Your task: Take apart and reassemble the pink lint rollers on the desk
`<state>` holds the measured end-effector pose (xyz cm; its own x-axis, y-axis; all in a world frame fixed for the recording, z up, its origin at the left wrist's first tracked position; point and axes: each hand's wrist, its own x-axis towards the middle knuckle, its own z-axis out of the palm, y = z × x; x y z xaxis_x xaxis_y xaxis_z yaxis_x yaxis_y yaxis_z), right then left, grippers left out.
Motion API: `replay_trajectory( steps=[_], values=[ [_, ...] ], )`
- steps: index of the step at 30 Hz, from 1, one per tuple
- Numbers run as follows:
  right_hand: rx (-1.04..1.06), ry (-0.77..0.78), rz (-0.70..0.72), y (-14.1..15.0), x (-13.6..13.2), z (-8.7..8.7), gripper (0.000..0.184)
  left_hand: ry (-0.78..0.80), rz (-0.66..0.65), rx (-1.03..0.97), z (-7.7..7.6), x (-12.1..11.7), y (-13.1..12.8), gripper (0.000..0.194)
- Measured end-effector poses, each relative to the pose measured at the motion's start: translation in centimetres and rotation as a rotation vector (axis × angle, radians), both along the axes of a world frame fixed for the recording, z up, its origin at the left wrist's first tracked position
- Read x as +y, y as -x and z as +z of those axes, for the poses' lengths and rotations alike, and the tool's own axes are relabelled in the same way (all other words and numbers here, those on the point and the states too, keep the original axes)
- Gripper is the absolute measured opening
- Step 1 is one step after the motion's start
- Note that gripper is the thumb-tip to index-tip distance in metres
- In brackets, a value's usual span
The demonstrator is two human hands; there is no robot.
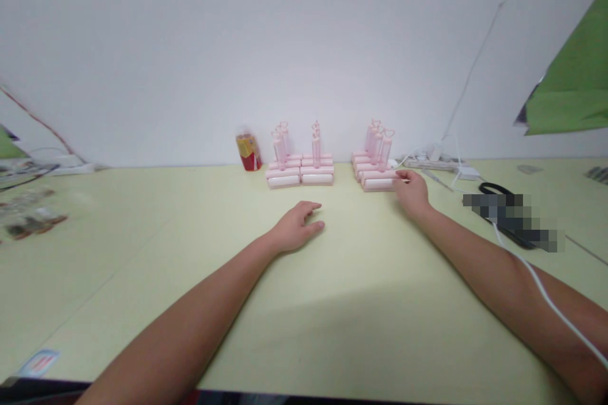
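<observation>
Several pink lint rollers [317,172] stand along the back of the table, their upright handles ending in small loops and their white rolls lying flat in pink bases. They form two groups with a gap between them. At the front of the right-hand group, my right hand [412,195] has its fingers closed on the right end of one pink lint roller [379,183], which rests on the table. My left hand [297,228] is held low over the table in front of the left-hand group, fingers apart and holding nothing.
A red and yellow can-like container [249,150] stands left of the rollers. Behind my right hand are a white power strip [439,164] and cables. A black looped object [498,188], partly pixelated, lies at right, and a white cable [546,291] crosses my right forearm.
</observation>
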<state>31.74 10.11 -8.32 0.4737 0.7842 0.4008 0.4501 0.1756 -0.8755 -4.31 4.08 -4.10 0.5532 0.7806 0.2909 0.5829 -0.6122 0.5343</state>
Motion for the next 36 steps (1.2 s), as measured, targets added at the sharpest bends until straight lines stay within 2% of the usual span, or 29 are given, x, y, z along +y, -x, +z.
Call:
replay_trajectory(
  steps=[3, 11, 20, 23, 27, 30, 33, 36],
  values=[
    [-0.116, -0.009, -0.114, -0.8, 0.2, -0.5, 0.045, 0.000, 0.000, 0.005, 0.0, 0.0, 0.0, 0.050],
    [-0.292, 0.043, -0.068, -0.1, 0.4, -1.6, 0.037, 0.002, 0.002, 0.007, 0.2, -0.1, 0.0, 0.050],
    [-0.347, -0.063, -0.061, 1.4, -1.1, -0.1, 0.037, -0.013, -0.007, 0.045, 0.4, -0.2, -0.1, 0.049],
    [-0.358, -0.090, 0.027, 2.5, -2.1, 0.4, 0.033, -0.035, -0.009, 0.050, 0.2, -0.1, -0.1, 0.048],
    [-0.409, -0.064, 0.265, 4.1, -3.2, 0.6, 0.022, -0.071, -0.023, 0.064, 0.0, -0.1, -0.3, 0.048],
    [-0.447, -0.034, 0.407, 4.9, -3.5, 0.7, 0.018, -0.019, 0.037, 0.045, -0.1, 0.1, -0.8, 0.048],
    [-0.449, -0.014, 0.443, 5.0, -3.5, 0.8, 0.019, 0.052, 0.159, 0.019, 0.4, 1.5, -1.4, 0.050],
    [-0.438, -0.007, 0.433, 4.9, -3.3, 0.8, 0.020, 0.042, 0.254, 0.003, 1.8, 4.5, -2.1, 0.052]
  ],
)
